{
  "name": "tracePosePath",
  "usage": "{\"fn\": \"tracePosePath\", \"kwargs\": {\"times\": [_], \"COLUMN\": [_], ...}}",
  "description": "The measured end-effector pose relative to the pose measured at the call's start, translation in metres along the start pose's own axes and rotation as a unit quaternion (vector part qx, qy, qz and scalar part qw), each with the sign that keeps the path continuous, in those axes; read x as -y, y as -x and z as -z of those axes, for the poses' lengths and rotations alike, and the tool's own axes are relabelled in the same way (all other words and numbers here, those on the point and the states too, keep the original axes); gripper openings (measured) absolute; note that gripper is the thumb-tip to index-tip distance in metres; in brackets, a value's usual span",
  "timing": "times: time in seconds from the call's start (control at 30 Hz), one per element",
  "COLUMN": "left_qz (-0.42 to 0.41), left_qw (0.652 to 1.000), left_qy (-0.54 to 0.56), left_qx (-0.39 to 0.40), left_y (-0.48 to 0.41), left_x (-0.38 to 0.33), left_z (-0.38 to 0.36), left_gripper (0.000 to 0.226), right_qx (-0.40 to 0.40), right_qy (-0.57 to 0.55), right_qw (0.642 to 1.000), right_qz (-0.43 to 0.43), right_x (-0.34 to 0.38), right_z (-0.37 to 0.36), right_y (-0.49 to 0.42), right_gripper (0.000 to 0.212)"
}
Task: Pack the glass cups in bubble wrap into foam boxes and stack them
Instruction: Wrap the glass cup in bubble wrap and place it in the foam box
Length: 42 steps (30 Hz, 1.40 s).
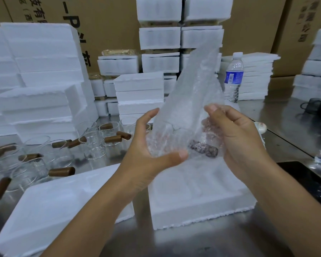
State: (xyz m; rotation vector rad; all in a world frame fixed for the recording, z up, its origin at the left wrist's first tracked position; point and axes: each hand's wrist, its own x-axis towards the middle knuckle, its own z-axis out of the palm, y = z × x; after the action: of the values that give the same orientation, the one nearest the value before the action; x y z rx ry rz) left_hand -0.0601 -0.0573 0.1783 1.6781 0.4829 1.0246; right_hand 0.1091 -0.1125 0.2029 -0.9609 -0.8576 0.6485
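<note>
Grip: your left hand (157,145) cups the lower left edge of the bubble wrap (193,86), with the fingers curled behind it and the thumb laid across its front. Your right hand (237,138) grips the lower right edge, with the fingers curled round the wrap and the thumb pointing up against it. Both hands hold the wrap in the air at the centre of the frame. Its loose upper end rises to a point toward the upper middle.

Contents: a wrapped cup (174,135) sits in the bottom of the wrap between your palms. Its brown handle (204,151) shows through the film near your right palm.

Directly below your hands, an open foam box (193,210) lies on the table (202,242) with its moulded recesses facing up. A flat foam piece (63,201) lies just beside it at the lower left of the frame.

At the left of the frame, unwrapped glass cups (93,145) with brown handles stand grouped on the table. Behind them, stacks of foam boxes (159,38) fill the left and upper middle. A water bottle (233,75) stands upright at the upper right, in front of a pile of foam sheets (258,76). Cardboard cartons (115,25) form the background.
</note>
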Motion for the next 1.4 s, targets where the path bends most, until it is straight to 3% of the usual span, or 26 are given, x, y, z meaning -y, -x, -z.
{"fn": "tracePosePath", "kwargs": {"times": [0.13, 0.23, 0.37, 0.47, 0.5, 0.6, 0.77, 0.9, 1.03, 1.13, 1.2, 1.3, 1.33, 1.4], "left_qz": [-0.004, 0.004, -0.011, -0.012, -0.008, -0.013, -0.035, -0.043, -0.07, -0.096, -0.117, -0.124, -0.126, -0.129], "left_qw": [0.994, 0.982, 0.974, 0.98, 0.983, 0.982, 0.98, 0.973, 0.955, 0.945, 0.941, 0.941, 0.941, 0.946], "left_qy": [-0.11, -0.187, -0.224, -0.2, -0.184, -0.185, -0.193, -0.224, -0.287, -0.312, -0.316, -0.313, -0.311, -0.293], "left_qx": [0.014, 0.013, 0.013, 0.002, -0.005, -0.031, -0.029, -0.036, -0.032, -0.032, -0.034, -0.046, -0.05, -0.059], "left_y": [0.002, 0.004, 0.005, 0.005, 0.005, 0.004, 0.003, 0.005, 0.007, 0.008, 0.009, 0.009, 0.009, 0.006], "left_x": [-0.004, -0.002, 0.0, 0.002, 0.003, 0.006, 0.008, 0.005, 0.003, -0.001, -0.003, -0.003, -0.003, -0.002], "left_z": [-0.002, -0.002, -0.005, -0.007, -0.008, -0.008, -0.007, -0.007, -0.007, -0.008, -0.009, -0.01, -0.01, -0.008], "left_gripper": [0.075, 0.07, 0.062, 0.066, 0.073, 0.085, 0.074, 0.063, 0.074, 0.077, 0.079, 0.082, 0.081, 0.077], "right_qx": [0.006, 0.008, 0.02, 0.065, 0.084, 0.141, 0.179, 0.169, 0.097, 0.07, 0.083, 0.101, 0.108, 0.134], "right_qy": [0.017, 0.061, 0.192, 0.287, 0.314, 0.374, 0.418, 0.351, 0.267, 0.218, 0.229, 0.295, 0.31, 0.347], "right_qw": [1.0, 0.995, 0.959, 0.924, 0.912, 0.883, 0.866, 0.913, 0.956, 0.972, 0.966, 0.936, 0.927, 0.903], "right_qz": [0.013, 0.074, 0.207, 0.245, 0.248, 0.245, 0.208, 0.122, 0.07, 0.05, 0.09, 0.166, 0.18, 0.216], "right_x": [0.001, 0.0, -0.004, -0.008, -0.009, -0.008, -0.005, -0.003, -0.004, -0.005, -0.003, -0.002, -0.003, -0.002], "right_z": [-0.002, -0.003, -0.008, -0.012, -0.012, -0.011, -0.01, -0.011, -0.012, -0.009, -0.011, -0.012, -0.011, -0.011], "right_y": [0.002, 0.005, 0.012, 0.017, 0.018, 0.019, 0.019, 0.02, 0.016, 0.013, 0.015, 0.017, 0.017, 0.019], "right_gripper": [0.015, 0.003, 0.023, 0.014, 0.009, 0.038, 0.037, 0.055, 0.009, 0.042, 0.035, 0.008, 0.006, 0.024]}}
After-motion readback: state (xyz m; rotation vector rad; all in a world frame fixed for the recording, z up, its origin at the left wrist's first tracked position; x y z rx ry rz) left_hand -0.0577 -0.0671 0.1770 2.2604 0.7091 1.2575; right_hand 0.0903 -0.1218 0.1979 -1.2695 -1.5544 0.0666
